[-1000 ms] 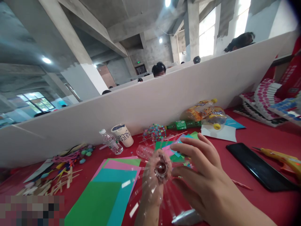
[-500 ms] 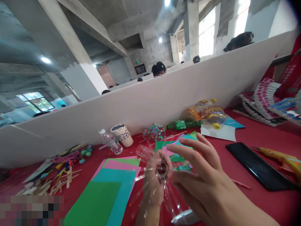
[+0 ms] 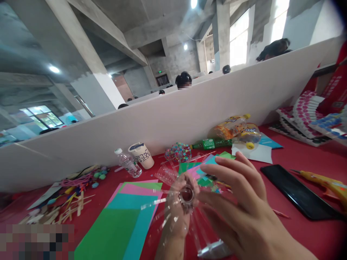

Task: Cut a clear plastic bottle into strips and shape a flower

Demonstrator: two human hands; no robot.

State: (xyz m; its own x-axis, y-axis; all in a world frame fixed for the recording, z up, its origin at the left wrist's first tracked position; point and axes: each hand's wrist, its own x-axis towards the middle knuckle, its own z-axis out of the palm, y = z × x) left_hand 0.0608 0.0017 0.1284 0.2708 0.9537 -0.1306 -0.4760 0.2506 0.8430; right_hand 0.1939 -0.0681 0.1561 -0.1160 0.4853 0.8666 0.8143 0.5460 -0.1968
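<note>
**Cut clear bottle held neck-up between both hands**

The cut clear bottle point(image 3: 187, 196) is one piece, and I see it above the red surface point(image 3: 298, 231), low in the middle of my view. Its round mouth faces up toward the camera, so its long axis runs from the mouth down and away into my left hand point(image 3: 176, 213). Clear strips fan outward from the neck in all directions; I cannot count them through the glare.

My left hand's fingers are closed around the bottle's neck from below, gripping it. My right hand point(image 3: 244, 213) sits just to the right of the mouth, fingers point(image 3: 230, 168) spread wide and loosely curved, with the thumb near the neck; whether it touches the plastic I cannot tell.

Counting the rest on the surface: one stack of coloured paper sheets point(image 3: 127, 216) to the left of the bottle, one small water bottle point(image 3: 127, 163) and one white paper cup point(image 3: 141, 156) lying near the white partition point(image 3: 173, 119), one green bottle point(image 3: 211, 143) on its side, one black phone point(image 3: 295, 191) to the right and one yellow glue gun point(image 3: 325, 182) beyond it. A heap of wooden sticks point(image 3: 62, 209) lies far left.
</note>
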